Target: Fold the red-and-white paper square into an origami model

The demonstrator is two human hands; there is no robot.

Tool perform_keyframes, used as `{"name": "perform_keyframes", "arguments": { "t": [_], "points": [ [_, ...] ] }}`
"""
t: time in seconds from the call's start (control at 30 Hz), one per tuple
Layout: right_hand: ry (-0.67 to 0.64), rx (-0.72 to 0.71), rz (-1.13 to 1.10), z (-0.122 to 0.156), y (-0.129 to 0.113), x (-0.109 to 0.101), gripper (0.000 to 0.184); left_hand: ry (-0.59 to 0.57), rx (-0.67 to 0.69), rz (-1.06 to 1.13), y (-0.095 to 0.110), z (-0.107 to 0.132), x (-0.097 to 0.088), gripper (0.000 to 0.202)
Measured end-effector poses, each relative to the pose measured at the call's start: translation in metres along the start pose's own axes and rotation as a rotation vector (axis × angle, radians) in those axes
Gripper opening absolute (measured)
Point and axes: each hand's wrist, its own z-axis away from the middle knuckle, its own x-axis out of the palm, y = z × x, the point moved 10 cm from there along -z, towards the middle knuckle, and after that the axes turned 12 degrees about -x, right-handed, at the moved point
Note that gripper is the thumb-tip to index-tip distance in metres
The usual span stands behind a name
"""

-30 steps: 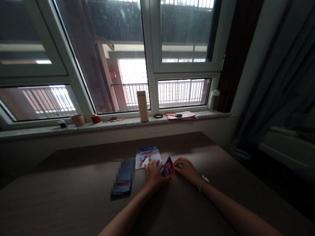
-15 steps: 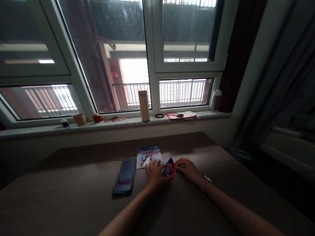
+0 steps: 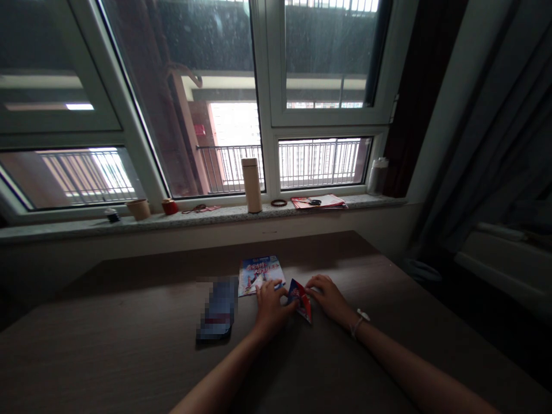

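A small folded piece of printed paper [image 3: 303,305], blue and red, stands tilted between my two hands over the table. My left hand [image 3: 272,307] pinches its left side between thumb and fingers. From the right, my right hand [image 3: 328,298] has its fingertips closed on the paper's upper right edge; the exact contact is too small to see. A colourful printed leaflet [image 3: 254,273] lies flat behind my left hand, which hides its lower right part. Left of that is a dark, pixelated flat object [image 3: 219,310], perhaps a phone.
Along the windowsill [image 3: 224,215] stand a beige thermos [image 3: 252,187], a brown paper cup [image 3: 138,209], a red spool-like item [image 3: 169,207] and a clear bottle [image 3: 378,177]. Scissors [image 3: 314,202] lie on red-edged papers [image 3: 330,201]. The brown table [image 3: 129,322] runs up to the wall.
The folded paper has turned slightly, its lower tip swinging to the right and showing more of the red side. Both hands stay in nearly the same place.
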Motion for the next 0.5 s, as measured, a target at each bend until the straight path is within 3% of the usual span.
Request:
{"name": "perform_keyframes", "arguments": {
  "t": [0.17, 0.5],
  "points": [
    [-0.013, -0.07, -0.065, 0.001, -0.006, 0.005, 0.015, 0.062, 0.045, 0.166, 0.0, -0.004, -0.009, 0.018],
    [-0.023, -0.096, -0.136, 0.001, -0.011, 0.005, 0.013, 0.023, 0.04, 0.345, -0.006, -0.01, -0.005, 0.006]
  ]
}}
